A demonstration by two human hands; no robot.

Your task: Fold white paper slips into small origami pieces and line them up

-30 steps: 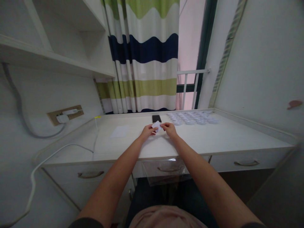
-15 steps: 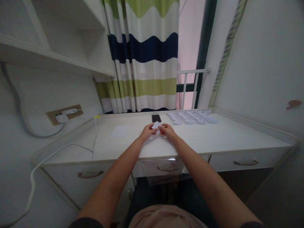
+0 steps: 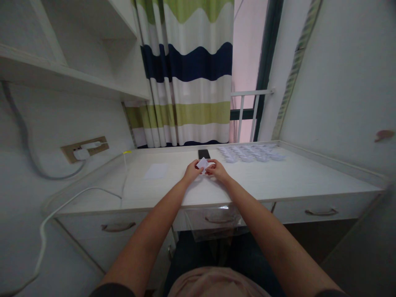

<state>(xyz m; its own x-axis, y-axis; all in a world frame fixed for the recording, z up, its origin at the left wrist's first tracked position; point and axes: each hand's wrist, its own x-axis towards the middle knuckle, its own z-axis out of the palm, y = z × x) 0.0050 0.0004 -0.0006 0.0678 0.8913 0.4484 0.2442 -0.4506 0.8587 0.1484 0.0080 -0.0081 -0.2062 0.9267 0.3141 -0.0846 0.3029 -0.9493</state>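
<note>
At the middle of the white desk (image 3: 284,177), we hold a small folded white paper (image 3: 202,163) between our two hands, just above the desktop. The fingers of our left hand (image 3: 192,170) are closed on its left side, with the thumb on the near face. Those of our right hand (image 3: 218,170) are bent and gripping it at the right; how each fingertip sits is too small for us to tell. One pointed corner of the paper sticks up between the hands. Just beyond it, near the far edge of the desk, we see a black phone (image 3: 203,154) lying flat. To the right of the phone, folded white pieces (image 3: 250,153) stand close together in several rows at the far side. To the left of our hands and well apart from them, a flat white sheet (image 3: 156,170) rests on the desktop. A clear plastic bag (image 3: 201,233) hangs at the near edge, in front of the middle drawer, between our forearms. Farther left, a white cable (image 3: 89,190) curves over the desk's near left corner.
</note>
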